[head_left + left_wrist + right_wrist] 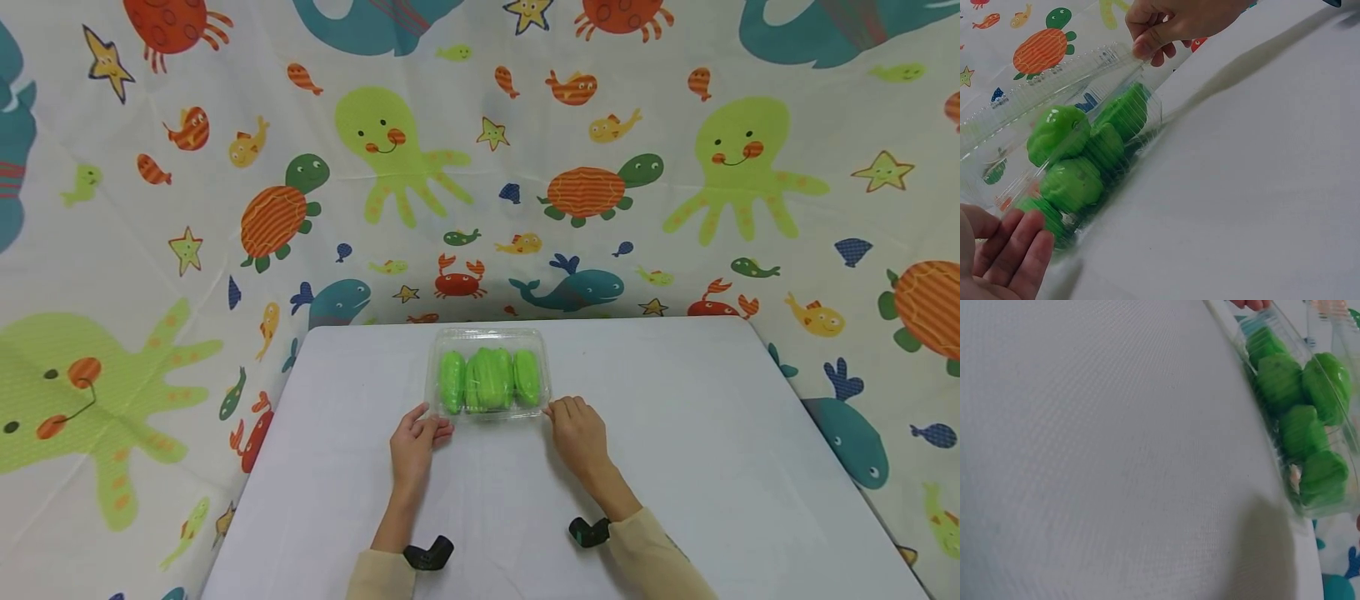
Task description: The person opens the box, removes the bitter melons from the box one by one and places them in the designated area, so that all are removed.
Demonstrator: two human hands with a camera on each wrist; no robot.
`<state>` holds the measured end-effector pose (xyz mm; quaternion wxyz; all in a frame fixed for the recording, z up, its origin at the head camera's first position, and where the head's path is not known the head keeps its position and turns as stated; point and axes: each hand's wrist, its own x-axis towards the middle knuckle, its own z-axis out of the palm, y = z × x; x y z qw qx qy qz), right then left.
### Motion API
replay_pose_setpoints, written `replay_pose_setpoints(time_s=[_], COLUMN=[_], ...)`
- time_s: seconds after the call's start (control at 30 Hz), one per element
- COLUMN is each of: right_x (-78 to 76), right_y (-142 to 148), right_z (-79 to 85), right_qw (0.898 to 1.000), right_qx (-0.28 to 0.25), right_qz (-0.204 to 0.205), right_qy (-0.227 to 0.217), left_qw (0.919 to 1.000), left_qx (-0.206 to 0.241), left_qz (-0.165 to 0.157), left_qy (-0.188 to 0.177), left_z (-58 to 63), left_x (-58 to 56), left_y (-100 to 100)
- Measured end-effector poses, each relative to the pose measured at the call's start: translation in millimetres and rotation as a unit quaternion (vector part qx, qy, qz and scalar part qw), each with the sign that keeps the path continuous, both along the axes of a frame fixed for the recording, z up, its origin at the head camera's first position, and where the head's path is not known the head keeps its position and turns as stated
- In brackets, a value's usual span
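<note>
A clear plastic clamshell container (487, 335) lies at the far middle of the white table, with several lumpy green vegetables (491, 379) inside. My right hand (577, 429) pinches its near right corner; in the left wrist view, thumb and curled fingers meet at the lid's edge. At the near left corner is my left hand (416, 442), fingers fairly straight, fingertips right at the container's end. The left wrist view shows the lid (1041, 106) standing above the vegetables (1072, 184). In the right wrist view, the right hand is mostly out of frame.
The white table (675, 467) ends just behind the container. Beyond it hangs a cloth (420, 275) printed with sea animals, which also shows at both sides. Black wrist-worn devices (429, 553) sit by both sleeves.
</note>
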<state>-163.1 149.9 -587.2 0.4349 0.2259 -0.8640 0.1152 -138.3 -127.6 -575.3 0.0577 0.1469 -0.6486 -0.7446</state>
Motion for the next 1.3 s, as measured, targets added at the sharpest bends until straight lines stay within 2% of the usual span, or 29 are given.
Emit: replay_pose_setpoints(time_s=[0.3, 0.53, 0.63, 0.77, 0.9, 1.0, 1.17, 1.3], right_x=[-1.2, 0.4, 0.0, 0.2, 0.5, 0.1, -1.1, -1.6], right_y=[1.7, 2.4, 2.3, 2.0, 2.1, 2.5, 3.5, 3.8], right_z=[-5.0, -7.4, -8.3, -6.9, -5.0, -5.2, -6.5, -6.4], right_qw=[1.0, 1.0, 1.0, 1.0, 1.0, 0.999, 0.999, 0.999], right_qx=[-0.02, -0.025, -0.027, -0.028, -0.029, -0.031, -0.033, -0.032], right_qz=[0.006, 0.003, 0.002, 0.003, 0.005, 0.011, 0.014, 0.014], right_qy=[0.006, -0.007, -0.003, -0.001, 0.001, -0.002, -0.019, -0.026], left_qw=[0.9996, 0.9998, 0.9993, 0.9978, 0.9968, 0.9959, 0.9972, 0.9978], left_qx=[-0.018, -0.013, -0.035, -0.059, -0.057, -0.063, -0.042, -0.039], left_qz=[0.021, 0.011, 0.013, 0.031, 0.048, 0.056, 0.056, 0.046], left_qy=[0.004, -0.001, -0.004, 0.008, 0.031, 0.033, 0.026, 0.027], left_z=[-2.5, -4.1, -9.9, -16.2, -17.8, -18.0, -13.2, 1.3], left_x=[0.1, 1.9, 2.2, 4.7, 6.4, 7.2, 8.4, 13.7], left_y=[5.1, 4.0, 3.4, 6.1, 9.1, 10.6, 11.6, 12.0])
